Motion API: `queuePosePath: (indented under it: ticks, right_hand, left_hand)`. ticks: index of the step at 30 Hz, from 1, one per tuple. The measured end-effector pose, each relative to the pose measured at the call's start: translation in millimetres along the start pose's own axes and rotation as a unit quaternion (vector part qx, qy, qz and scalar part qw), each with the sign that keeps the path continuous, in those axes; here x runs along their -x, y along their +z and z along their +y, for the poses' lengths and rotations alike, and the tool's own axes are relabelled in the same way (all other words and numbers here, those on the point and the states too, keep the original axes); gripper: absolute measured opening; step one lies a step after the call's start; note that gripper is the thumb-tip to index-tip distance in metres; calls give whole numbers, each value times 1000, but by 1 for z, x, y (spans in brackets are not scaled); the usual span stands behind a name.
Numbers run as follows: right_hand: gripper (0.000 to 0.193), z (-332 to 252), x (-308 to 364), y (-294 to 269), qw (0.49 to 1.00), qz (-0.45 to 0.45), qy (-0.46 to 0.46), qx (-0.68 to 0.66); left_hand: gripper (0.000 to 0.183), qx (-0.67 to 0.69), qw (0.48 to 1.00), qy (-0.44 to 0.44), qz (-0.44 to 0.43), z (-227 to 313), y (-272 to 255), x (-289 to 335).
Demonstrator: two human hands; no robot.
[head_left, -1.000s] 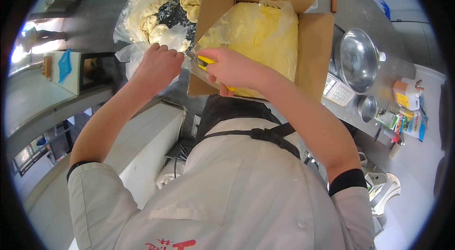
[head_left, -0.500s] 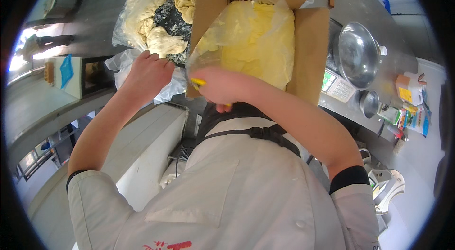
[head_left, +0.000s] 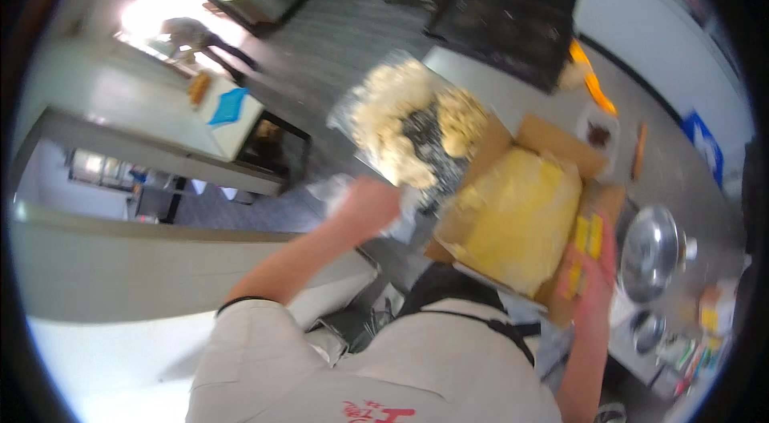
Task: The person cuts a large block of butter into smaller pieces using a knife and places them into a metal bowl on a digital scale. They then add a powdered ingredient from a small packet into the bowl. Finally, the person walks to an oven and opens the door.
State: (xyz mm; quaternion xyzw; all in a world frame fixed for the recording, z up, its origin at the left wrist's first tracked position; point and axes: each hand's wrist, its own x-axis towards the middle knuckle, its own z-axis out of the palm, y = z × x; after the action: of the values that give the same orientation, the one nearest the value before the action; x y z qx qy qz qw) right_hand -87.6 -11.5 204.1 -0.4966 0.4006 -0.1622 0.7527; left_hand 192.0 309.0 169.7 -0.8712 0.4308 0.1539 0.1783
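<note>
My left hand (head_left: pixel 372 207), blurred, is closed on the loose edge of a clear plastic bag (head_left: pixel 332 192). Just beyond it lie pale dough lumps (head_left: pixel 392 155) and a crumbly yellowish dough piece (head_left: pixel 460 122) on a dark, flour-dusted surface (head_left: pixel 424 134). An open cardboard box (head_left: pixel 561 143) stands to the right, holding a yellow block (head_left: pixel 517 219) under clear plastic film. At the box's right flap, my right hand (head_left: pixel 594 279) is wrapped round a long yellow tool (head_left: pixel 589 235); blur hides its exact kind.
Right of the box are a large steel bowl (head_left: pixel 650 251), a smaller metal bowl (head_left: pixel 647 331) and packages (head_left: pixel 713 315). Behind stand a clear tub (head_left: pixel 599 134) with brown contents, a wooden stick (head_left: pixel 639 151) and a black tray (head_left: pixel 501 30). Another person (head_left: pixel 196 38) is far left.
My right hand has swung from the box's near left corner to its right side, still holding the yellow tool. The view has turned, showing more room to the left and back.
</note>
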Motion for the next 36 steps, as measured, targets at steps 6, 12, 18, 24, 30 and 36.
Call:
queuePosePath:
  ticks: [6,12,18,24,30,36]
  right_hand:
    - [74,-28,13,-38,998,44,-47,-26]
    - [71,-10,6,-19,997,-27,-75,10]
    - [69,-22,30,25,990,-95,-99,14]
    - [72,-14,58,19,987,-82,-129,49]
    - [75,30,100,1,988,-52,-124,73]
    - [78,92,170,74,980,-118,-83,135]
  left_hand:
    - [15,129,978,-54,158,14,-12,28]
    - [17,219,925,-173,259,27,-15,98]
    - [33,241,817,-310,422,38,2,206]
    - [34,245,841,-376,302,16,56,286]
    - [37,226,838,-438,236,23,121,356]
    - [35,152,759,-622,117,21,206,578]
